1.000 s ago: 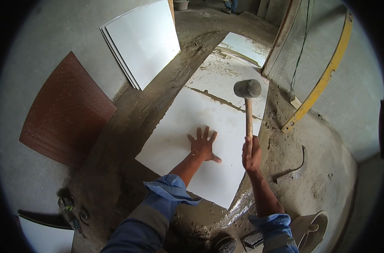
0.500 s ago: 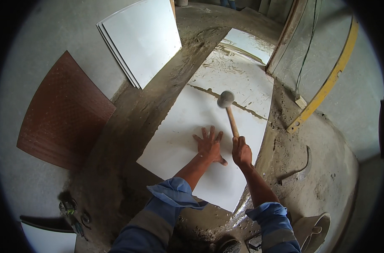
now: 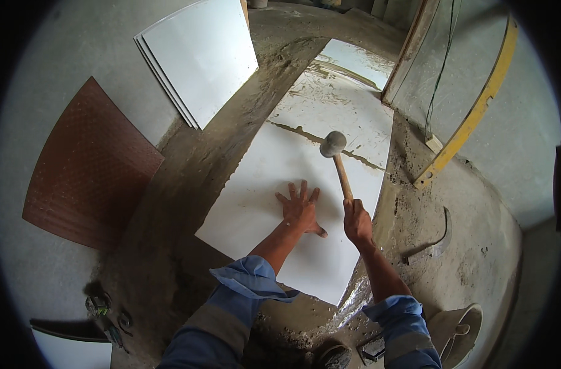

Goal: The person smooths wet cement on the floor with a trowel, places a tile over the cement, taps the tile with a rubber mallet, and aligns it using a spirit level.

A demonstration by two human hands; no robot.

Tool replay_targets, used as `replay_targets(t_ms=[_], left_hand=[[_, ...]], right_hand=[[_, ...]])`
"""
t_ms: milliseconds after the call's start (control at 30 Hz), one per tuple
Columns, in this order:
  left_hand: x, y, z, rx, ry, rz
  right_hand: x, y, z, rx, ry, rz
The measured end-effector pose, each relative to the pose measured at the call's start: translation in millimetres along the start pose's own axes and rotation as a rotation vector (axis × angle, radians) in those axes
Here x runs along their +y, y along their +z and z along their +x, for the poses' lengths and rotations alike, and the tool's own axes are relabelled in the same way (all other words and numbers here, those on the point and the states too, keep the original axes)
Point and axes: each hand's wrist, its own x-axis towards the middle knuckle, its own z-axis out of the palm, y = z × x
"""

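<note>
My left hand (image 3: 300,208) lies with spread fingers on a white floor tile (image 3: 243,209), palm down near its middle. In my right hand (image 3: 357,222) is the wooden handle of a rubber mallet (image 3: 334,145), gripped near its lower end. The mallet's grey head is over the far part of the tile, close to the joint; whether it touches the surface I cannot tell. Beyond a mortar-smeared joint lies another white tile (image 3: 336,111), streaked with dried mud.
White tiles (image 3: 200,55) and a brown textured tile (image 3: 89,172) lean on the left wall. A yellow level (image 3: 471,135) leans at the right, near a sickle-shaped tool (image 3: 437,237). A bucket (image 3: 462,335) stands lower right; green-and-black tools (image 3: 102,307) lie lower left.
The view has shifted slightly, moving most things a little left in the picture. My left hand stays flat on the tile, and the mallet is still in my right hand, its head slightly shifted.
</note>
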Motion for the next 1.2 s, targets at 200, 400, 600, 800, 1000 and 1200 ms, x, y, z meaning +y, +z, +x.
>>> replay_targets(t_ms=[200,400,600,800,1000,1200], left_hand=[[1.6,1.6,0.2,0.024,-0.009,-0.008],[5.1,5.5,3.2,0.05,0.03,-0.008],[6.2,-6.7,-1.1,0.0,-0.023,-0.02],[1.1,6.7,4.0,0.046,0.013,-0.009],[3.8,6.2,3.3,0.051,0.027,-0.014],[3.9,12.3,-0.1,0.085,0.023,-0.003]], right_hand=[[-28.7,-28.1,-9.1,0.022,0.131,0.216],[-15.3,-28.3,-13.6,-0.215,0.442,-0.008],[-7.7,-20.1,-6.9,-0.202,0.434,0.037],[-33.3,-34.5,-1.9,-0.125,0.345,0.134],[-27.9,-28.2,5.4,-0.351,0.366,-0.011],[-16.9,-31.9,-7.6,-0.32,0.436,-0.024]])
